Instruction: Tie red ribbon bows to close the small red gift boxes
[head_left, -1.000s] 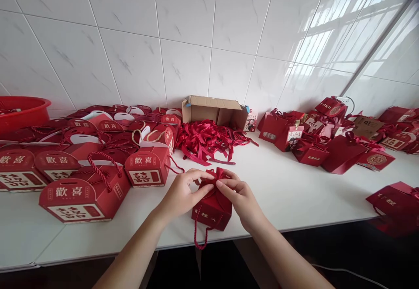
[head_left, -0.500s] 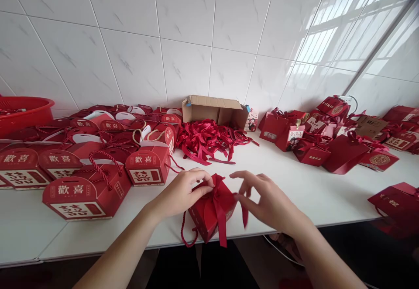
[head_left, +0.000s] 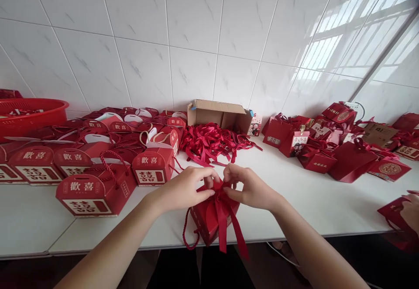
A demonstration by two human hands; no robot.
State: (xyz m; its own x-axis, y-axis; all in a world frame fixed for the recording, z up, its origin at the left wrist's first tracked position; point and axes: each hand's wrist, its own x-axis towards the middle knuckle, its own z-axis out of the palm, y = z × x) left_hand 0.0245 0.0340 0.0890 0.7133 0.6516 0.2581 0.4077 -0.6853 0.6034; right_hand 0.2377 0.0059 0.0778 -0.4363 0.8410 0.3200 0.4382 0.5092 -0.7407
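Observation:
A red gift box [head_left: 206, 219] sits near the table's front edge, with a twisted red cord hanging at its left side. On its top is a red ribbon bow [head_left: 221, 201], and two ribbon tails drape over the front. My left hand [head_left: 188, 188] pinches the bow's left side between thumb and fingers. From the right, my right hand [head_left: 250, 186] pinches the bow's other side. Both sets of fingertips nearly meet above the box and partly cover the loops.
Rows of red boxes [head_left: 94, 193] with cord handles fill the left side, before a red basin [head_left: 36, 114]. Loose ribbons [head_left: 212, 142] spill from a cardboard box [head_left: 219, 105]. Finished-looking ribboned boxes [head_left: 317, 156] crowd the right. Another person's hand [head_left: 411, 208] touches a box at the right edge.
My right hand has moved left from the ribbon tail and now grips the bow. That tail now hangs down in front. Another person's hand has appeared at the right edge.

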